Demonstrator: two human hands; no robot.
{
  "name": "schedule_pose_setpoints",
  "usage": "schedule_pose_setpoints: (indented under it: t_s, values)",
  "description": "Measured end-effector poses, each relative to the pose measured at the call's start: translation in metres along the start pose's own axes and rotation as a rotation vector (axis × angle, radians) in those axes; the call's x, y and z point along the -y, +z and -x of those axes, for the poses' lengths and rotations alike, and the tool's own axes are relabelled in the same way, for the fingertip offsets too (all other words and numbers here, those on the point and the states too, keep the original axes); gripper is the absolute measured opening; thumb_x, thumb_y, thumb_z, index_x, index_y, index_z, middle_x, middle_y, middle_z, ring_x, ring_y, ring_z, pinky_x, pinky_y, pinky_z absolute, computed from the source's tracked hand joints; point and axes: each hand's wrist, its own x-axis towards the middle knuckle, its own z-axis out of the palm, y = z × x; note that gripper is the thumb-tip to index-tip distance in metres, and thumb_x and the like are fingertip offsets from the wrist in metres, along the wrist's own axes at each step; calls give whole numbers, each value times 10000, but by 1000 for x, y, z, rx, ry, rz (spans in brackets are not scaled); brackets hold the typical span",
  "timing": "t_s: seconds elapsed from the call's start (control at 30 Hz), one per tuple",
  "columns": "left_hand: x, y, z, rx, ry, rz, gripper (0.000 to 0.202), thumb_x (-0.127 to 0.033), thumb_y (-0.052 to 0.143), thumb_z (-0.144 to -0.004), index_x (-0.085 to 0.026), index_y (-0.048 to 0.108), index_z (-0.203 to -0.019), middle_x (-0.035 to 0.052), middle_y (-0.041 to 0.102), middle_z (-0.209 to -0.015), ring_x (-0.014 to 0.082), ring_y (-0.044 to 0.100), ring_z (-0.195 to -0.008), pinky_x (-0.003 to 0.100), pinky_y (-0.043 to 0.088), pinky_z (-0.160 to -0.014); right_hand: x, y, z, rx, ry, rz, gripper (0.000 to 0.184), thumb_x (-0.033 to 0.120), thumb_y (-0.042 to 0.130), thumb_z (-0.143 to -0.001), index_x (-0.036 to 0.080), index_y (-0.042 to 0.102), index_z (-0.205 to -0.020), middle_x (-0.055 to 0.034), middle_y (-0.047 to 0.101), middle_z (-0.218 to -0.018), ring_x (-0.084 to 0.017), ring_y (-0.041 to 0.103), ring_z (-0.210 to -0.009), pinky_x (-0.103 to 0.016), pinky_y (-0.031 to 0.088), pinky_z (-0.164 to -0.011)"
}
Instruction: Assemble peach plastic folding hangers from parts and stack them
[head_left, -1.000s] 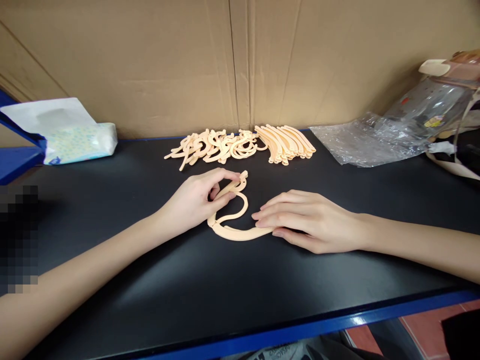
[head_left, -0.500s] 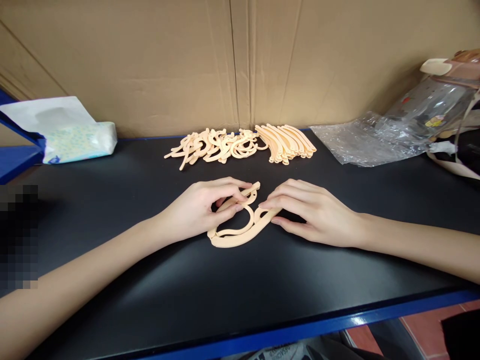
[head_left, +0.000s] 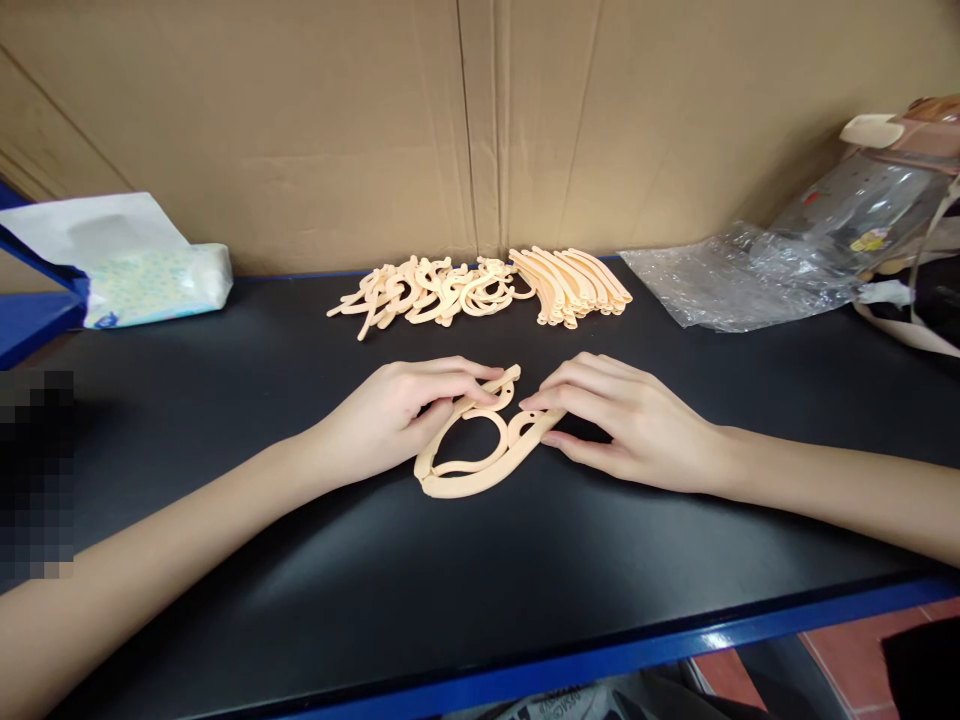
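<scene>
A peach-coloured folding plastic hanger (head_left: 480, 462) lies folded on the black tabletop (head_left: 375, 590) between my hands. My left hand (head_left: 409, 410) pinches its hooked upper piece with thumb and fingers. My right hand (head_left: 622, 420) presses the other arm of the hanger with its fingertips, fingers curled over it. Behind them, near the cardboard wall, lie a loose pile of hook pieces (head_left: 427, 290) and a neat stack of curved arm pieces (head_left: 574, 285) of the same colour.
A pack of tissues (head_left: 150, 280) sits at the back left beside a blue shelf frame (head_left: 37, 310). Crumpled clear plastic (head_left: 735, 285) and a clear bottle with a pink lid (head_left: 877, 195) lie at the back right. The table's blue front edge (head_left: 675, 645) runs along the bottom.
My right hand has swung the hanger's long arm up and left, folding it against the hook piece. My left hand has kept its pinch on the hook piece.
</scene>
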Motion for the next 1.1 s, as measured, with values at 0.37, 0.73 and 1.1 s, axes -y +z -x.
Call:
schedule_pose_setpoints:
  t_s: [0.37,0.73,1.1]
  values:
    - [3,-8,2,71,-23,-191,341,-269,404,-980,-295,645,-1220,12,597,-1329,174,634,-1096,288,512,-934,-3,2,1,-27,194,76,200,335,574,-934,179,619,-1050,-39,646,-896,-188,588,-857,-339,412,-810]
    - [5,-1,4,19,97,-431,318,-210,440,-951,-273,638,-1191,50,594,-1263,196,557,-1083,331,491,-901,-4,3,0,-53,253,70,158,160,483,-947,192,602,-1047,-33,690,-946,-192,619,-887,-365,397,-886]
    - [-1,1,3,50,129,-420,199,-214,498,-885,-221,616,-1046,65,537,-1323,234,475,-1193,381,430,-1000,-2,0,-2,-51,304,21,177,249,496,-957,202,576,-1108,-46,693,-1077,-217,617,-972,-392,385,-924]
